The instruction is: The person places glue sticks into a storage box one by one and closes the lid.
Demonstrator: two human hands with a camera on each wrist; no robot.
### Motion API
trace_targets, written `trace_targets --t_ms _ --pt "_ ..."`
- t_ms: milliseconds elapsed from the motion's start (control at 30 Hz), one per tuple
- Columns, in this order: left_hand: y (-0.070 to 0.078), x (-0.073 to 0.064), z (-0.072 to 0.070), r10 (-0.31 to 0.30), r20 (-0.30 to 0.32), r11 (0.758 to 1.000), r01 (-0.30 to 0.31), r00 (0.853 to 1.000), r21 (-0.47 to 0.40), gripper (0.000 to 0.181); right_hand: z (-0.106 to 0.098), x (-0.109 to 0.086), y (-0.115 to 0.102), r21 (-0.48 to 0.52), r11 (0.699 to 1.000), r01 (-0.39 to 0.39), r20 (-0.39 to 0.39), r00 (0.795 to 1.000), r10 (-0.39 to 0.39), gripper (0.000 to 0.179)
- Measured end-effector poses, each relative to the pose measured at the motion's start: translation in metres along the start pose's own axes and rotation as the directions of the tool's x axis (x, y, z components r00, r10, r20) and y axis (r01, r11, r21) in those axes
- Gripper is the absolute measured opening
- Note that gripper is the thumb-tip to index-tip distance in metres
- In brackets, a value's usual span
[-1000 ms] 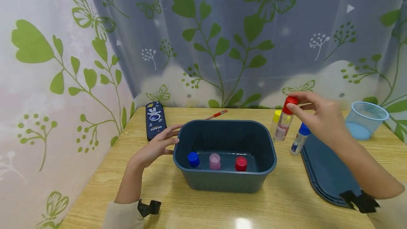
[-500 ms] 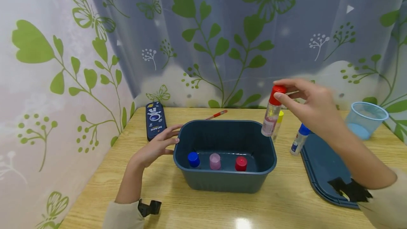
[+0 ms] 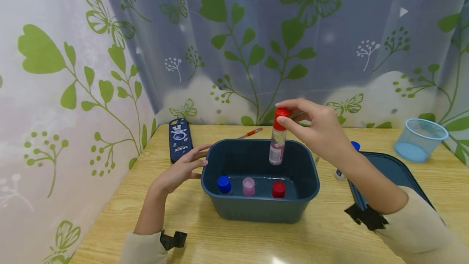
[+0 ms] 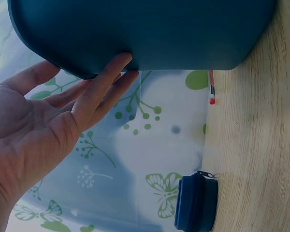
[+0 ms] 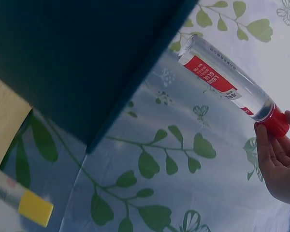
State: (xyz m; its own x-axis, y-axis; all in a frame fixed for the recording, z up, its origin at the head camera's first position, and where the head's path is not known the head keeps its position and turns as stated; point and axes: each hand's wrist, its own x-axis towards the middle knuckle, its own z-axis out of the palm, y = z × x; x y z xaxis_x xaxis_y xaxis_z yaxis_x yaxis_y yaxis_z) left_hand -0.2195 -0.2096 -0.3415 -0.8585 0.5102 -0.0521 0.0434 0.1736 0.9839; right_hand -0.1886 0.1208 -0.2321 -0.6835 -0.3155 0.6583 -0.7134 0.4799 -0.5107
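Note:
My right hand (image 3: pixel 315 127) pinches the red cap of a clear liquid glue bottle (image 3: pixel 277 146), which hangs upright over the dark blue bin (image 3: pixel 256 209). In the right wrist view the glue's red label shows, with fingertips and thumb around the cap. My left hand (image 3: pixel 185 170) rests on the bin's left end; in the left wrist view its fairly straight fingers (image 4: pixel 104 84) touch the outer wall. Inside the bin stand bottles with a blue cap (image 3: pixel 224 184), a pink cap (image 3: pixel 248 186) and a red cap (image 3: pixel 279 189).
A blue-capped bottle (image 3: pixel 340 174) stands right of the bin, partly behind my forearm. Beside it lies a dark blue lid (image 3: pixel 388 164). A light blue mesh basket (image 3: pixel 421 139), a red pen (image 3: pixel 253 133) and a space-print pencil case (image 3: pixel 179 139) are around. A yellow-capped bottle (image 5: pixel 35 208) shows in the right wrist view.
My right hand has lifted the red-capped glue bottle from the table and carried it left, over the bin. My left hand stays at the bin's left end.

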Motion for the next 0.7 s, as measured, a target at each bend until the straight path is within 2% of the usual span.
trace_targets --t_ms 333,700 --pt "-0.001 0.001 -0.001 0.005 0.001 1.0 -0.005 1.0 -0.003 0.052 0.039 0.008 -0.002 0.1 0.995 0.021 0.053 0.998 -0.026 0.027" --pt "-0.001 0.001 0.0 -0.005 -0.015 1.0 0.005 1.0 0.011 0.052 0.069 0.012 -0.007 0.152 0.988 -0.034 0.118 0.993 0.016 0.027"
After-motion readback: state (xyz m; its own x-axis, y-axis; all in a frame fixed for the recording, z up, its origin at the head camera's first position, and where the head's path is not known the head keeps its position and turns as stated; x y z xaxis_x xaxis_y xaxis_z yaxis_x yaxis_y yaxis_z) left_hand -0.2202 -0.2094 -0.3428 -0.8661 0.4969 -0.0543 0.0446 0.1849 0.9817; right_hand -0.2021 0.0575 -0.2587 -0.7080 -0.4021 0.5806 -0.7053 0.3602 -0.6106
